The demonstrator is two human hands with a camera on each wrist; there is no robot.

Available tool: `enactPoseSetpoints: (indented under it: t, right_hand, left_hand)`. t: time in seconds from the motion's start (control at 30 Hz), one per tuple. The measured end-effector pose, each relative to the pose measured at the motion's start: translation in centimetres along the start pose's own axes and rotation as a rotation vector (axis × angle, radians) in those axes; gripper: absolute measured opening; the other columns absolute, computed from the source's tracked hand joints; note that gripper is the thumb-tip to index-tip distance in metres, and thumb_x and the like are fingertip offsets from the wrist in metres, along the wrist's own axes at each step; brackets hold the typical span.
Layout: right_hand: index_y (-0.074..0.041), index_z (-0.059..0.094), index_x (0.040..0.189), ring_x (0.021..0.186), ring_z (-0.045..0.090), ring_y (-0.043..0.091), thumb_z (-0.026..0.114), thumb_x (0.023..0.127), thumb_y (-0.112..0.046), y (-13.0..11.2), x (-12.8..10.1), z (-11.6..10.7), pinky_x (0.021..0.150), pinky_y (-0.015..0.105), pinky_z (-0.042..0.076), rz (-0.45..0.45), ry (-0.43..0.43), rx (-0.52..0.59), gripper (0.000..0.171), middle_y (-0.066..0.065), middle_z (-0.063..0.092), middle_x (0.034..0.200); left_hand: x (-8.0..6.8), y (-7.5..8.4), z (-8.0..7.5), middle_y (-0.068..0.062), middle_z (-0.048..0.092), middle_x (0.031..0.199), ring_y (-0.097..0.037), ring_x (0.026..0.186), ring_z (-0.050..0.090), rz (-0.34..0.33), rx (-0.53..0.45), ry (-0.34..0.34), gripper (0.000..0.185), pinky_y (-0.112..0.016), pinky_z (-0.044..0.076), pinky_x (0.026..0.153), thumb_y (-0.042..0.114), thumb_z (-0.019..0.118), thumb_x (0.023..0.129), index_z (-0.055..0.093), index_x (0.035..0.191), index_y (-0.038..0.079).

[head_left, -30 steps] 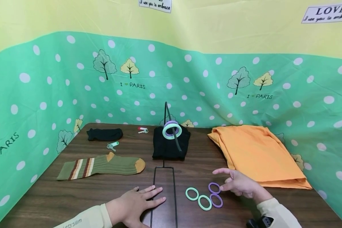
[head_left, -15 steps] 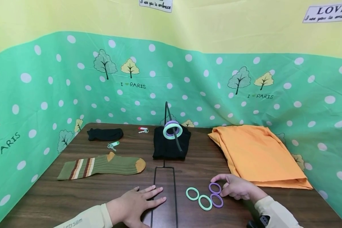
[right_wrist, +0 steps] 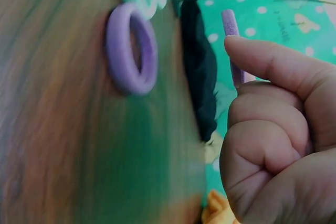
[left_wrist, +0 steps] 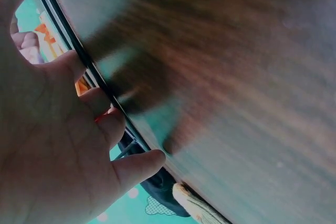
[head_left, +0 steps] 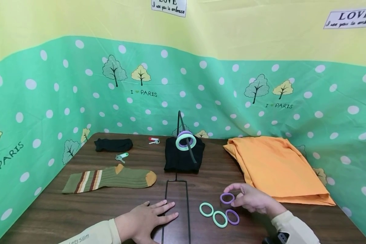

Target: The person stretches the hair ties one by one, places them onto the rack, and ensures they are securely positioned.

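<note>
1. Green cloth with white dots and small trees stands behind a dark wooden table, and all the things lie on this table.
2. The right hand pinches a purple ring between thumb and fingers and holds it just above the wood; the wrist view shows the ring edge-on at the fingertip.
3. Three more rings lie near it: a mint ring, a second mint ring and a second purple ring, touching each other in a row.
4. The left hand lies flat with straight fingers, pressing on the wire base of the black stand.
5. The stand already carries a stacked pair of rings on its slanted rod, in front of a black cloth.
6. To do this step well, it seems wise to keep the pinch light, turn the ring's hole toward the rod tip, and keep the left palm firmly on the base so that the stand does not tip.
</note>
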State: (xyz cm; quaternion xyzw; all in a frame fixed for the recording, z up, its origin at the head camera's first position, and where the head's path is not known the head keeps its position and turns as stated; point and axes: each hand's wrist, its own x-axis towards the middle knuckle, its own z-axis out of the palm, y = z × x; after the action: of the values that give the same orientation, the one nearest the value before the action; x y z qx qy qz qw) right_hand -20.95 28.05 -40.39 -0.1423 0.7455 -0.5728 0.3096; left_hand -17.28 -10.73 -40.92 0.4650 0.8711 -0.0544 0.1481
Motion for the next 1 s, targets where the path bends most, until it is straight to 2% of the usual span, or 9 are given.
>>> enactPoseSetpoints:
  t: [0.33,0.57,0.7,0.77,0.87,1.0]
  right_hand:
    - [0.009,0.043,0.115,0.036,0.027,-0.001,0.064,0.081,0.000,-3.9,-0.1,3.0,0.035,0.017,0.021,-0.132,-0.032,-0.053,0.041,-0.012,0.035,0.049]
    - [0.011,0.044,0.110,0.038,0.025,0.000,0.063,0.080,0.004,-6.6,-0.7,5.6,0.034,0.018,0.019,-0.283,-0.061,-0.048,0.036,-0.012,0.030,0.049]
    - [0.012,0.043,0.110,0.039,0.021,0.006,0.060,0.081,0.008,-7.9,-1.2,6.8,0.034,0.022,0.017,-0.359,-0.122,0.025,0.034,-0.003,0.022,0.048]
    - [0.010,0.044,0.109,0.039,0.020,0.008,0.061,0.081,0.008,-8.8,-1.6,7.3,0.034,0.023,0.019,-0.391,-0.128,0.024,0.033,0.003,0.020,0.047]
    - [0.007,0.046,0.107,0.039,0.021,0.009,0.063,0.080,0.007,-10.2,-2.3,8.1,0.033,0.022,0.021,-0.435,-0.103,-0.020,0.031,0.007,0.018,0.047]
    - [0.003,0.048,0.105,0.042,0.018,0.013,0.064,0.079,0.009,-12.2,-3.5,9.0,0.034,0.021,0.021,-0.498,-0.053,-0.063,0.032,0.003,0.017,0.048]
  left_hand:
    - [0.0,0.0,0.0,0.010,0.009,0.156,-0.013,0.142,0.018,0.000,-0.003,0.003,0.082,-0.051,0.043,0.093,0.074,0.044,0.079,0.009,0.146,0.043]
    - [0.0,0.0,0.0,0.009,0.010,0.156,-0.013,0.142,0.019,0.004,-0.002,0.008,0.083,-0.051,0.043,0.092,0.073,0.045,0.079,0.010,0.147,0.042]
    - [0.0,0.0,0.0,0.009,0.010,0.156,-0.013,0.142,0.019,0.001,0.004,0.010,0.082,-0.051,0.043,0.092,0.074,0.044,0.079,0.010,0.146,0.042]
    - [0.0,0.0,0.1,0.009,0.010,0.156,-0.013,0.142,0.019,0.001,0.005,0.010,0.082,-0.051,0.043,0.092,0.074,0.044,0.079,0.010,0.146,0.042]
    - [0.0,0.0,0.0,0.009,0.010,0.156,-0.013,0.142,0.019,-0.002,-0.001,0.007,0.082,-0.051,0.043,0.092,0.074,0.044,0.079,0.010,0.146,0.042]
    - [0.0,0.1,0.1,0.010,0.010,0.156,-0.013,0.142,0.019,-0.004,-0.005,0.007,0.082,-0.052,0.043,0.092,0.073,0.045,0.079,0.010,0.146,0.042]
